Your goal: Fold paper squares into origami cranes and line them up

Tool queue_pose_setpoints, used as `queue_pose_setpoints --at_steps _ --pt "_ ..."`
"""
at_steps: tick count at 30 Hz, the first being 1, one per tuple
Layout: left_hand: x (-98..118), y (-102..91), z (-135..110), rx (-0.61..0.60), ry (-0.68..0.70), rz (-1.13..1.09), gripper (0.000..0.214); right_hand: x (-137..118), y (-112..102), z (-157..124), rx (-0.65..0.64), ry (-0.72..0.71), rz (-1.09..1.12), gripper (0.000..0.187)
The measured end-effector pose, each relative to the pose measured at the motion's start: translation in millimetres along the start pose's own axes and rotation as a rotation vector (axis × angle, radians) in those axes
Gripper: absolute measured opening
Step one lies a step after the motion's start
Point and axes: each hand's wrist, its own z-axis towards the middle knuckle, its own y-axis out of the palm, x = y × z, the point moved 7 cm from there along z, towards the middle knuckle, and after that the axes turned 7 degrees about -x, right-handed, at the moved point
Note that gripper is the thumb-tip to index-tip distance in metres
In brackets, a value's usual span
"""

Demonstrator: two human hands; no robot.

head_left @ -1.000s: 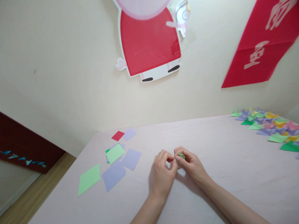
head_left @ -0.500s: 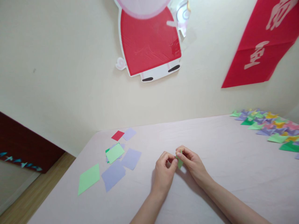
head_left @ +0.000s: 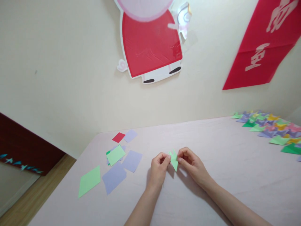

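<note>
Between my two hands, just above the table, is a small light green origami paper point(head_left: 174, 160), folded, with narrow points at the top and one point facing down. My left hand point(head_left: 160, 165) pinches its left edge between thumb and fingertips. On the opposite side, my right hand point(head_left: 191, 161) has thumb and forefinger closed on the right edge. The fingertips cover small parts of the folds.
Flat paper sheets lie at the left: light green point(head_left: 89, 181), purple point(head_left: 114, 178) and red point(head_left: 118, 137), some overlapping. Rows of folded paper figures point(head_left: 278, 139) stand at the far right of the table point(head_left: 211, 138). Behind it is a wall with a cartoon cutout point(head_left: 152, 44) and a red banner point(head_left: 254, 53).
My left hand has moved left, away from the right hand. The green origami paper has turned and spread, so more of its face and points show. My right hand has barely moved.
</note>
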Motion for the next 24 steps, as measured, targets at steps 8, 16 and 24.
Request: queue_pose_setpoints --at_steps 8,16,24 --pt "-3.7 -4.0 2.0 0.015 -0.024 -0.027 0.028 -3.0 2.4 1.0 -0.058 -0.015 -0.047 0.014" --pt "-5.0 -6.4 3.3 0.016 -0.021 -0.030 0.028 -14.0 3.6 -0.5 -0.084 -0.155 -0.209 0.015" --pt "-1.4 -3.1 1.1 -0.009 -0.002 0.015 0.028 6.2 2.7 1.6 -0.077 0.073 -0.037 0.018"
